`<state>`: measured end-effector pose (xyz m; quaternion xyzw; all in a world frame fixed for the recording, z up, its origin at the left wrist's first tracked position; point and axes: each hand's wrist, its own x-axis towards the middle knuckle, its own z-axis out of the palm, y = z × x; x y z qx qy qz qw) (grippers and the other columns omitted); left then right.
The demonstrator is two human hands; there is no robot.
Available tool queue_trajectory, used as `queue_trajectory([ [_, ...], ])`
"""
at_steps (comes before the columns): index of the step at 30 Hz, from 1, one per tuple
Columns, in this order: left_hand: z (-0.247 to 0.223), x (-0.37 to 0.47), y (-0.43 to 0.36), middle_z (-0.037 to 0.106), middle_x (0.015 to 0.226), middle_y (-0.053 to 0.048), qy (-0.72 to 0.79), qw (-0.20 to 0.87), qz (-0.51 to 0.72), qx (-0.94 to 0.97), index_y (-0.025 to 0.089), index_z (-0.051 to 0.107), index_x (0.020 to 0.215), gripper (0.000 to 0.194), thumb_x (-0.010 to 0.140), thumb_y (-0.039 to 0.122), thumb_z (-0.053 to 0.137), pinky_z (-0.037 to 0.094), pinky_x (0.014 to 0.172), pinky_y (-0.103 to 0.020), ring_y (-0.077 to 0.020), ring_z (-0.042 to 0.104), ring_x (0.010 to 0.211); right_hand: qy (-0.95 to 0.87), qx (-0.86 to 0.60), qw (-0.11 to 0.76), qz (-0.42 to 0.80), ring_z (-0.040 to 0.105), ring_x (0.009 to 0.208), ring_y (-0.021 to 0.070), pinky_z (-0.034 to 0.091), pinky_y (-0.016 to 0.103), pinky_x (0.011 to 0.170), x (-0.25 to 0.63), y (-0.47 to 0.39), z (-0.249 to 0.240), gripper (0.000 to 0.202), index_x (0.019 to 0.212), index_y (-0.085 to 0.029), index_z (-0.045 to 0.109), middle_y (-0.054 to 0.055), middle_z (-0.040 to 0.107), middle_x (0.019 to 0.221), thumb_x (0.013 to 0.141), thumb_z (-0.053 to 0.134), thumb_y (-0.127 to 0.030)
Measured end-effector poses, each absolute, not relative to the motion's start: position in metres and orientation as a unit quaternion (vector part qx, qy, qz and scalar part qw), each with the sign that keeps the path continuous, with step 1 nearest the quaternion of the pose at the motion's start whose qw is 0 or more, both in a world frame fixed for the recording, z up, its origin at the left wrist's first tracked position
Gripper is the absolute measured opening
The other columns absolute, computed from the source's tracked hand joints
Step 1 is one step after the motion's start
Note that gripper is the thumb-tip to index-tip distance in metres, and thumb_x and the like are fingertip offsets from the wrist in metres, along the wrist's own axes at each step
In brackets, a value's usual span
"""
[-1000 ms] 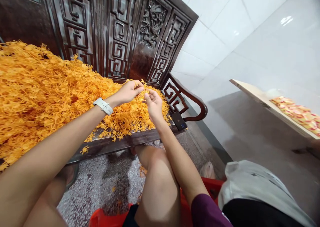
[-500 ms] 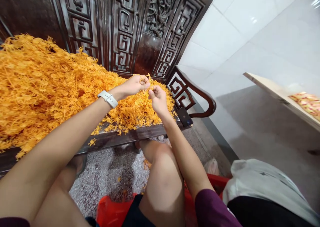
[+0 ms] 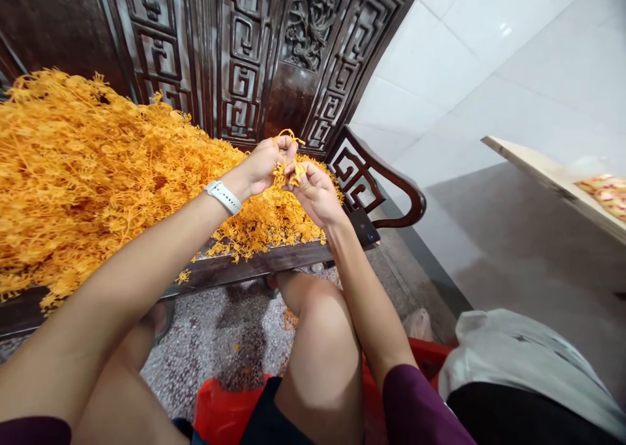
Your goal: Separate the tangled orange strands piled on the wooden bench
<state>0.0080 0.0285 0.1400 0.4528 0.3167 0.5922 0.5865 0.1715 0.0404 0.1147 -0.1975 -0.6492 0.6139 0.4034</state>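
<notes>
Above the right end of a big heap of orange, thin-stemmed, branched pieces [image 3: 122, 164], both hands meet. My left hand [image 3: 268, 163], with a pale watch strap at the wrist, is closed on an orange branched piece [image 3: 278, 173]; a thin orange strand loops up over its fingers. Close against it, my right hand [image 3: 317, 194] pinches an orange branched piece [image 3: 298, 169] between thumb and fingers. I cannot tell whether the two hands share one piece or hold separate ones. The fingers partly hide what they grip.
The heap lies on a dark carved wooden bench [image 3: 244, 265] with a curved armrest [image 3: 415, 203]. A black phone [image 3: 362, 226] rests at the bench's right end. To the right are a wooden board [image 3: 548, 181] and a whitish cloth or bag [image 3: 513, 347]. A red plastic seat [image 3: 220, 409] shows below.
My hands have come closer together, the right one turning inward. More of the orange piece now shows between the fingers, and a strand loops higher above the left hand. The view has shifted slightly.
</notes>
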Motion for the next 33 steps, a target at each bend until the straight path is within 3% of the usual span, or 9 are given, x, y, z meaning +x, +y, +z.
queue_trajectory([
  [4, 0.142, 0.015, 0.026, 0.041, 0.056, 0.007, 0.313, 0.575, 0.591, 0.472, 0.023, 0.045, 0.081, 0.025, 0.096, 0.013, 0.061, 0.034, 0.052, -0.025, -0.0091, 0.044, 0.049, -0.648, -0.2, 0.417, 0.605, 0.059, 0.101, 0.0212, 0.055, 0.041, 0.097, 0.176, 0.04, 0.116, 0.047, 0.094, -0.027, 0.064, 0.005, 0.066, 0.108, 0.078, 0.09, -0.063],
  [13, 0.147, 0.035, 0.016, 0.043, 0.067, 0.006, 0.312, 0.55, 0.625, 0.458, 0.021, 0.055, 0.095, 0.015, 0.096, 0.006, 0.052, 0.047, 0.064, -0.026, -0.0097, 0.053, 0.057, -0.639, -0.166, 0.45, 0.601, 0.048, 0.081, 0.0171, 0.048, 0.036, 0.087, 0.185, 0.035, 0.125, 0.049, 0.092, -0.025, 0.063, 0.003, 0.062, 0.094, 0.077, 0.093, -0.062],
  [19, 0.141, 0.039, 0.018, 0.046, 0.067, 0.005, 0.329, 0.524, 0.625, 0.476, 0.023, 0.055, 0.096, 0.012, 0.094, 0.011, 0.057, 0.046, 0.066, -0.028, -0.011, 0.048, 0.057, -0.633, -0.198, 0.453, 0.595, 0.049, 0.083, 0.019, 0.049, 0.037, 0.084, 0.186, 0.035, 0.124, 0.058, 0.092, -0.027, 0.058, 0.004, 0.062, 0.094, 0.07, 0.093, -0.068],
  [24, 0.151, 0.048, 0.015, 0.039, 0.064, 0.004, 0.317, 0.53, 0.64, 0.457, 0.023, 0.054, 0.096, 0.013, 0.098, 0.011, 0.049, 0.045, 0.068, -0.03, -0.0133, 0.047, 0.058, -0.616, -0.193, 0.475, 0.599, 0.049, 0.083, 0.019, 0.048, 0.036, 0.077, 0.187, 0.031, 0.129, 0.054, 0.095, -0.028, 0.057, 0.002, 0.057, 0.092, 0.073, 0.092, -0.063],
  [28, 0.16, 0.055, 0.016, 0.039, 0.064, 0.005, 0.297, 0.532, 0.649, 0.455, 0.023, 0.055, 0.097, 0.014, 0.1, 0.011, 0.048, 0.043, 0.067, -0.029, -0.0129, 0.047, 0.058, -0.623, -0.221, 0.501, 0.559, 0.048, 0.082, 0.0195, 0.048, 0.035, 0.073, 0.187, 0.026, 0.135, 0.059, 0.094, -0.029, 0.053, 0.002, 0.054, 0.092, 0.072, 0.089, -0.07],
  [33, 0.167, 0.06, 0.016, 0.033, 0.061, 0.005, 0.259, 0.559, 0.671, 0.412, 0.023, 0.048, 0.089, 0.021, 0.096, 0.004, 0.043, 0.044, 0.07, -0.028, -0.0122, 0.045, 0.057, -0.647, -0.214, 0.497, 0.538, 0.052, 0.084, 0.0215, 0.049, 0.036, 0.073, 0.186, 0.018, 0.141, 0.049, 0.095, -0.029, 0.052, 0.004, 0.058, 0.094, 0.083, 0.081, -0.067],
])
